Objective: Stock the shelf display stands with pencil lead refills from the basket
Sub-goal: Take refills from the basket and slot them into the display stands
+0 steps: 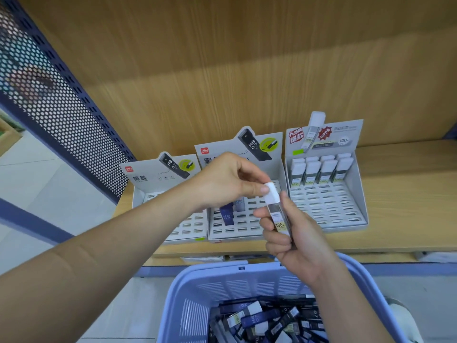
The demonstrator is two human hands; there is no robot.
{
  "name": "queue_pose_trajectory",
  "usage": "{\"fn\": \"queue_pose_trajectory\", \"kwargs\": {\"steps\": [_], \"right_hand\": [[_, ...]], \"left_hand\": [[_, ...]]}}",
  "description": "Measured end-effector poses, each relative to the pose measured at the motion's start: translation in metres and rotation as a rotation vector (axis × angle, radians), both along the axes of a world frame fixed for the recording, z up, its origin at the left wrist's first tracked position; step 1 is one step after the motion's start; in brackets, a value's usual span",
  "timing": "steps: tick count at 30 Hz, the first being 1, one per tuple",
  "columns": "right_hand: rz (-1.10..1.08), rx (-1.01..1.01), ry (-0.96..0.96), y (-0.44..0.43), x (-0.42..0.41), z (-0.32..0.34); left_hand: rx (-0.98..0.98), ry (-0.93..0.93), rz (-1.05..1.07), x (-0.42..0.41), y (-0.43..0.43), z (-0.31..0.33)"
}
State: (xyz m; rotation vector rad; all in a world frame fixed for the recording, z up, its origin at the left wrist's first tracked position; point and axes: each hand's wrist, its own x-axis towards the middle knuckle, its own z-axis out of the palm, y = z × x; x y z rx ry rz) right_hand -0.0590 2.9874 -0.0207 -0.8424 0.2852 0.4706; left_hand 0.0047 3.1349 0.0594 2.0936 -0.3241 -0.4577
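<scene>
Above the basket [210,268] | right hand [296,243] upright, fingers [274,240] curled round clear lead refill [279,216] | left hand [222,179] knuckles-up, pinching its white cap [272,195] | display stands [357,194] behind basket

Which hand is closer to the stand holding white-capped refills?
Right. The right hand is just left of the white-capped stand; the left hand sits farther left, before the middle stand.

A: What is in front of me?
B: Wooden shelf [408,194]. Three cardboard stands on it, side by side: left stand [153,169], middle stand [274,164], right stand [356,191].
A: Gaps?
B: Left and middle touch.
</scene>
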Motion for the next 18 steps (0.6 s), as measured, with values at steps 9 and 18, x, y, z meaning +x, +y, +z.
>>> {"fn": "queue_pose_trajectory", "kwargs": {"steps": [9, 18], "right_hand": [[-0.257, -0.256, 0.069, -0.056, 0.002, -0.009], [-0.163, -1.057, -0.074, -0.084, 0.026, -0.032]], "left_hand": [[-0.053, -0.201, 0.261, 0.024, -0.037, 0.011], [0.238, -0.46, 0.206, 0.046, -0.084, -0.037]]}}
